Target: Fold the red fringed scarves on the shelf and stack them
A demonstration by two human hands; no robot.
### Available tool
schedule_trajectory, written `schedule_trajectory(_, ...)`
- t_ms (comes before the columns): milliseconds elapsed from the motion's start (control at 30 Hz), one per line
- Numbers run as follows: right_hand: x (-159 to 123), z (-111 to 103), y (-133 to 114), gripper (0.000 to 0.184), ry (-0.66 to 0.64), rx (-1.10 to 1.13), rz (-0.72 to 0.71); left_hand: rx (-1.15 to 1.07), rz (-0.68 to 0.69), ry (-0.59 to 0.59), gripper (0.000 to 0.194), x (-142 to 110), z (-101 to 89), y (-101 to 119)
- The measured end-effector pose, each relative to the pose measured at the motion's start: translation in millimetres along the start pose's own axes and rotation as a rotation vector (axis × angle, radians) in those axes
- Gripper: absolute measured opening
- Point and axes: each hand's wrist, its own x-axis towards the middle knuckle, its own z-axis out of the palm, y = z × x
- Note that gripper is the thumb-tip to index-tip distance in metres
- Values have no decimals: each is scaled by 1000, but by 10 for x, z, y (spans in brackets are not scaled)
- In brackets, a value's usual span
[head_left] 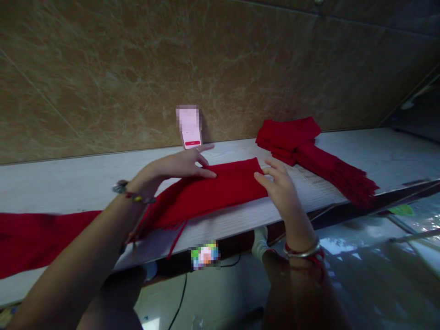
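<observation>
A red scarf [227, 188] lies folded in a flat strip on a white bench-like surface [213, 220], with a few fringe strands over the front edge. My left hand [185, 164] is open above it, fingers spread, its thumb against the top of the cloth. At the strip's right end is my right hand [278, 183], thumb at the corner and the other fingers loosely curved and apart. More red cloth [41, 233] stretches to the left, passing behind my left forearm; whether it is the same piece, I cannot tell.
A second red scarf [292, 137], folded with its fringe hanging toward the front edge, lies at the right. A phone [191, 137] leans on the brown marbled wall [144, 68]. Below are a blurred-out colourful screen [205, 255], a black cable [180, 300] and a foot [260, 243].
</observation>
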Motion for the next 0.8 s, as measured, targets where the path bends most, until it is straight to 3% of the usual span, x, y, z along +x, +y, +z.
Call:
schedule_trajectory(100, 81, 121, 210, 12, -108, -238, 140, 30, -71, -226, 37, 411, 312, -170)
schedule_trajectory(200, 134, 157, 303, 11, -240, -406, 152, 8, -83, -192, 42, 635, 584, -331)
schedule_trajectory(267, 152, 154, 308, 12, -297, -452, 161, -9, -70, -151, 45, 665, 648, -408)
schedule_trajectory(400, 155, 165, 298, 10, -335, -545, 139, 130, -140, -164, 47, 591, 603, -395)
schedule_trajectory(533, 145, 183, 292, 14, -403, -608, 132, 350, -315, -140, 50, 476, 615, -167)
schedule_trajectory(633, 154, 155, 259, 15, -386, -578, 139, 384, -280, -71, 59, 336, 677, 0)
schedule_trajectory(733, 167, 105, 224, 12, -328, -478, 156, 329, -201, -93, 74, 142, 716, 89)
schedule_trajectory(800, 166, 88, 228, 12, -305, -441, 161, 337, -128, -75, 74, 12, 728, 110)
